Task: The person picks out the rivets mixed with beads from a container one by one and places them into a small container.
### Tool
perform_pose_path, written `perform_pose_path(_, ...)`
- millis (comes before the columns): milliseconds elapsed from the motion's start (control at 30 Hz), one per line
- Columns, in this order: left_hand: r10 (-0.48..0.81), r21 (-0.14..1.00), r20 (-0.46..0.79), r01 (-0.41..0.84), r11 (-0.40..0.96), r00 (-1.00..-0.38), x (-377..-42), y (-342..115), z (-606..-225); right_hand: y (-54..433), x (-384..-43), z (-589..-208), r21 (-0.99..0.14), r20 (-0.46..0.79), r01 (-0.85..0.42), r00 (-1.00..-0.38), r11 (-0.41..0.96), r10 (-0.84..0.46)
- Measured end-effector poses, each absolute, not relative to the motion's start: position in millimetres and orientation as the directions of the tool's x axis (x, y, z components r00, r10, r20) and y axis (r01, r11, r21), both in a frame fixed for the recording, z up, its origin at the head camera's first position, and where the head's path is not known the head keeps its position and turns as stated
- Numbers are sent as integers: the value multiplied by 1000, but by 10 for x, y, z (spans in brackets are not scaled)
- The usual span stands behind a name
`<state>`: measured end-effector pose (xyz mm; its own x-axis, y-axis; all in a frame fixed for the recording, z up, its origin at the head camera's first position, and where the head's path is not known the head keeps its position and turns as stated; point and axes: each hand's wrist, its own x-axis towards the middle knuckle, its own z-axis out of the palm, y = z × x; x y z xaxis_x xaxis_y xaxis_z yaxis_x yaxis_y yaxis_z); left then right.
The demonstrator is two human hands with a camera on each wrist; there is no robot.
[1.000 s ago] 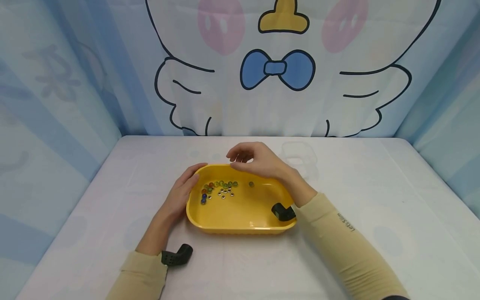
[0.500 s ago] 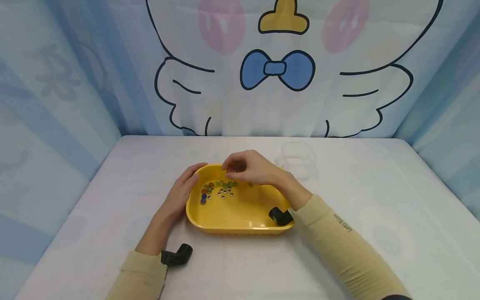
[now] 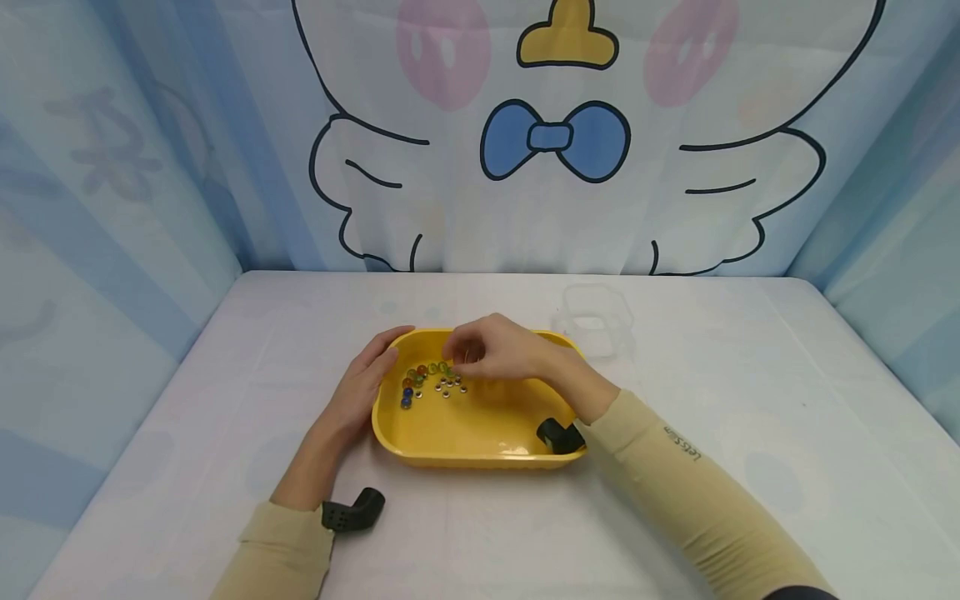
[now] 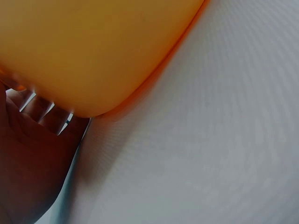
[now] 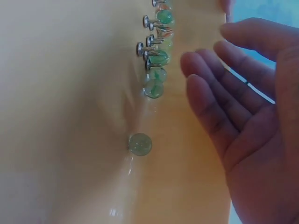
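The yellow plastic tray [image 3: 480, 429] sits on the white cloth-covered table [image 3: 750, 400], the bare left hand [image 3: 362, 379] at its left end, the bare right hand [image 3: 498, 348] over its far half. In it I see multicoloured glass marbles [image 3: 422, 370] far left, silver metal pins [image 3: 446, 394] before them, one greenish glass marble [image 5: 140, 144] rightward. Behind the tray, right of centre: a clear squarish plastic object [image 3: 596, 306].

This seems a cloth-walled booth [image 3: 97, 292]. A cartoon-printed curtain [image 3: 551, 221] hangs beyond the right hand [image 3: 498, 346]; a white table [image 3: 750, 375] lies below.
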<state>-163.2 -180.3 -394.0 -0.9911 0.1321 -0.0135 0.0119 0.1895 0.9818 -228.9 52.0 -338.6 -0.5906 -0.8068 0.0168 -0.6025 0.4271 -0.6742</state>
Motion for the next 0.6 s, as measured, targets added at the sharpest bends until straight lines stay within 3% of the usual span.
perform_pose_path(600,131,984,-18,6,178,-991,-1632,-1802,-3944,514,-2300,-3481,-560,-148,-656,-522,506,-840)
